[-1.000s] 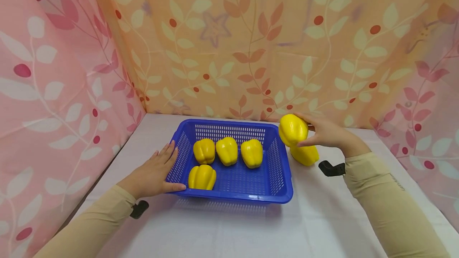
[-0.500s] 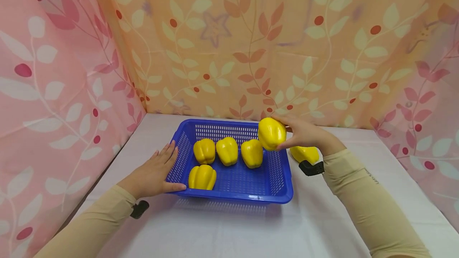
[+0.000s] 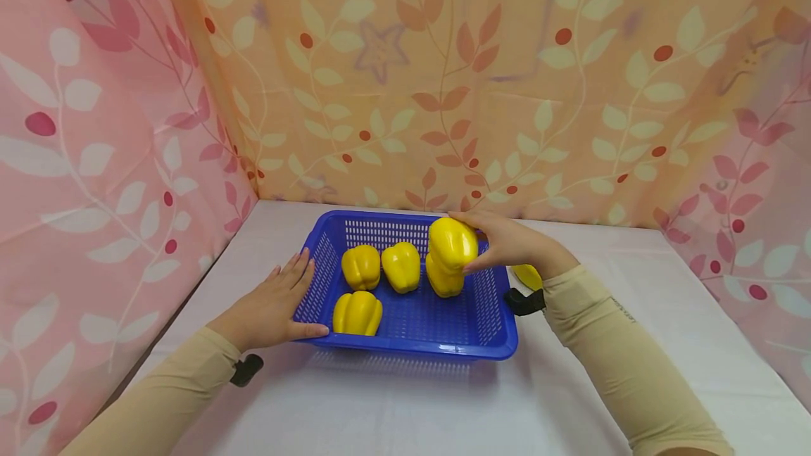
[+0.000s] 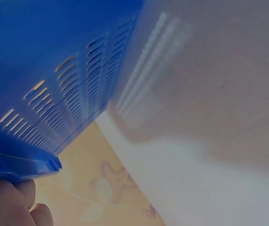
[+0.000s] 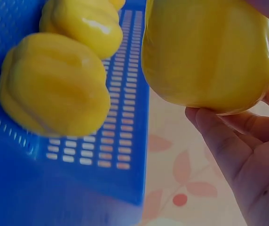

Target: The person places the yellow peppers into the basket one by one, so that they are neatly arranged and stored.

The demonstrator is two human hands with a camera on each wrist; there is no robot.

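My right hand point(image 3: 516, 241) grips a yellow bell pepper point(image 3: 453, 243) between fingers and thumb, over the right part of a blue plastic basket point(image 3: 405, 355). In the head view it overlaps another bell pepper point(image 3: 446, 283) in the basket. Further left in the basket lie more yellow peppers: a back-left pepper point(image 3: 361, 267), a middle pepper point(image 3: 400, 267) and a front-left pepper point(image 3: 357, 314). My left hand point(image 3: 272, 308) rests with fairly straight fingers against the basket's left side, thumb on the front rim. In the left wrist view, fingertips point(image 4: 24, 193) touch the rim.
One more yellow pepper point(image 3: 527, 276) lies on the white tabletop point(image 3: 405, 414) right of the basket, partly hidden by the right wrist and its black strap mount point(image 3: 524, 301). Patterned cloth point(image 3: 405, 90) stands around the back and both sides.
My right hand has carried the held pepper leftward from beside the basket to above its right part. The left hand, basket and peppers inside have stayed put.
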